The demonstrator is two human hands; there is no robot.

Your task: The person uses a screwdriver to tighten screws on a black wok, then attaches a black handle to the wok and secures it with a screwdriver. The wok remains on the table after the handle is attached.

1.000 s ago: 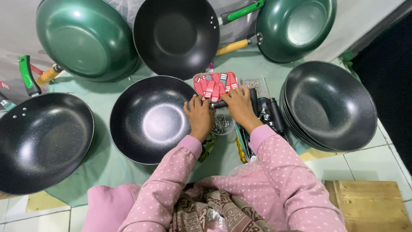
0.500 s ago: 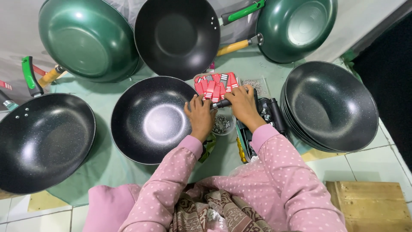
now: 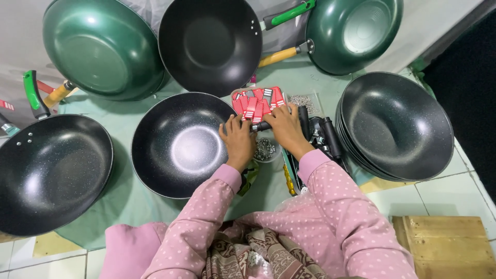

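Note:
A black speckled wok lies on the green cloth in front of me. My left hand grips its right rim. My right hand holds a short black handle against that rim, between the two hands. Just beyond my fingers lies a bundle of red and white striped packets. A small clear bowl of metal screws sits under my wrists. Both sleeves are pink with white dots.
More black handles lie right of my right hand, beside a stack of black woks. Green woks and a black one lean at the back. Another black wok lies left. A wooden board lies bottom right.

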